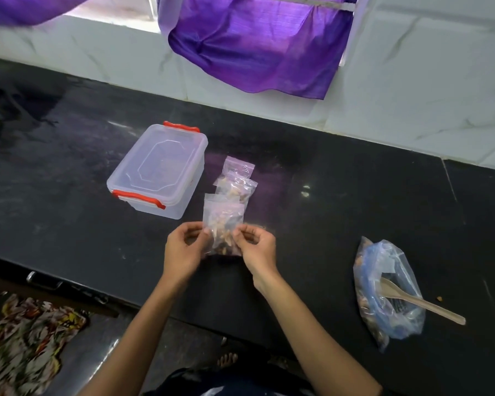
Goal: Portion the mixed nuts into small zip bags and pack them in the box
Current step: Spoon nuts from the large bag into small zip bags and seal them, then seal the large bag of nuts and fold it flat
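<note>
A small clear zip bag of mixed nuts point(223, 227) is held upright over the black stone table point(312, 201), pinched at its left edge by the left hand point(183, 250) and at its right edge by the right hand point(256, 247); both grips are clamped on it. Two more filled small zip bags point(236, 181) are laid just behind it, overlapping. A clear plastic box with red clips point(157, 170) is set left of them, lid on. A large clear bag of nuts point(386, 292) is seen at right, a wooden spoon point(417, 302) resting in it.
</note>
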The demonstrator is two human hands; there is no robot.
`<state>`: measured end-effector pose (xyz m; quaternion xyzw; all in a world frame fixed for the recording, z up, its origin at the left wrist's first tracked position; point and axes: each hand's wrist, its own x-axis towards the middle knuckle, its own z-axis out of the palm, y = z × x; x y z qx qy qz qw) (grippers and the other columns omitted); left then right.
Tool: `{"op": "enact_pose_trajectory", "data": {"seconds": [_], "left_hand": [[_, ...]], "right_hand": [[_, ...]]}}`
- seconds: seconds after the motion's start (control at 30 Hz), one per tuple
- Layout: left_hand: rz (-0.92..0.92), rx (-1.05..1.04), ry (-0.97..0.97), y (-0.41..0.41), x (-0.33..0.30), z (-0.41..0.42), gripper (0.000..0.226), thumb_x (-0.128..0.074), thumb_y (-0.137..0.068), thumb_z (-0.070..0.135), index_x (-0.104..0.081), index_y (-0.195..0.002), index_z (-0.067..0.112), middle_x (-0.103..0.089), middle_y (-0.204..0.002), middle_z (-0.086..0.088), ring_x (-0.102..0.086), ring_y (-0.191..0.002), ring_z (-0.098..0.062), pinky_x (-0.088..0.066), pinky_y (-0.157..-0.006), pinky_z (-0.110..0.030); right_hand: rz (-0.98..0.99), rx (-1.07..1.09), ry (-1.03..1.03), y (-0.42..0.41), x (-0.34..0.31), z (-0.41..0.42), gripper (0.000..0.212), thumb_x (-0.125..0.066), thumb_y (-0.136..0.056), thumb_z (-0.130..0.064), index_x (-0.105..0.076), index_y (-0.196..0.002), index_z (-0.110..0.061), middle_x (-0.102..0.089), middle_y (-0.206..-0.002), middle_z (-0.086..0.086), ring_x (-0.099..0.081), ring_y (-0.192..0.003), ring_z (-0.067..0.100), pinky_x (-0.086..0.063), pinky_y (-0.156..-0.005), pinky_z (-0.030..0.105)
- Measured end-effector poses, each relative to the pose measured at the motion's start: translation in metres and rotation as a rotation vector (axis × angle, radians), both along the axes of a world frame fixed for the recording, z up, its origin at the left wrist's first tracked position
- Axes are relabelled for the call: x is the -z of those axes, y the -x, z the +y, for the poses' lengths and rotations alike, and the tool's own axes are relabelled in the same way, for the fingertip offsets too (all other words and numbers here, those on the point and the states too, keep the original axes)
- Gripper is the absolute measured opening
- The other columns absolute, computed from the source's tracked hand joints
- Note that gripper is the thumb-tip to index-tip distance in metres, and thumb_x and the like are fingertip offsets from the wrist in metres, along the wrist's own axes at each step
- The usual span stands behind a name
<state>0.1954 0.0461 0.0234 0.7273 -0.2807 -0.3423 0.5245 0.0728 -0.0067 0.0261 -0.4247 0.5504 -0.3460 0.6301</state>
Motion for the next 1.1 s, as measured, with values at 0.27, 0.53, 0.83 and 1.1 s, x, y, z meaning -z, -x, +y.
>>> {"op": "enact_pose_trajectory", "data": {"seconds": [0.27,0.53,0.83,1.1], "left_hand": [[-0.231,-0.097,-0.03,-0.009,0.016,-0.007,0.017,-0.07,-0.085,0.013,-0.067,-0.102,0.01,-0.067,-0.089,0.0,-0.061,-0.077,-0.006,-0.053,-0.071,-0.024],[-0.293,-0.112,0.08,0.017,-0.008,0.002,0.027,-0.065,-0.089,0.024,-0.061,-0.115,0.02,-0.061,-0.106,0.009,-0.059,-0.087,-0.014,-0.051,-0.075,-0.032],[-0.191,0.206,0.218,0.111,-0.021,-0.016,0.021,-0.07,-0.085,0.017,-0.062,-0.101,0.029,-0.064,-0.094,0.01,-0.061,-0.088,-0.016,-0.053,-0.081,-0.037],[-0.17,0.344,0.196,0.18,-0.018,-0.023,0.018,-0.069,-0.086,0.02,-0.063,-0.101,0.027,-0.064,-0.093,0.015,-0.061,-0.086,-0.009,-0.052,-0.074,-0.028]], "right_hand": [[0.131,0.138,0.08,-0.016,0.012,0.0,0.018,-0.079,-0.076,-0.018,-0.066,-0.087,-0.014,-0.068,-0.076,-0.006,-0.064,-0.07,0.004,-0.056,-0.067,0.024],[0.204,0.248,0.148,0.022,-0.004,0.011,0.011,-0.077,-0.078,-0.022,-0.066,-0.079,-0.024,-0.07,-0.082,-0.004,-0.066,-0.077,0.007,-0.057,-0.077,0.038],[0.212,0.563,0.287,0.127,-0.048,0.02,0.009,-0.075,-0.08,-0.021,-0.067,-0.079,-0.025,-0.068,-0.074,-0.011,-0.062,-0.068,0.0,-0.055,-0.07,0.027],[0.824,0.569,0.367,0.242,-0.066,0.035,0.007,-0.072,-0.081,-0.03,-0.067,-0.087,-0.028,-0.067,-0.085,-0.014,-0.062,-0.082,0.003,-0.052,-0.069,0.022]]}}
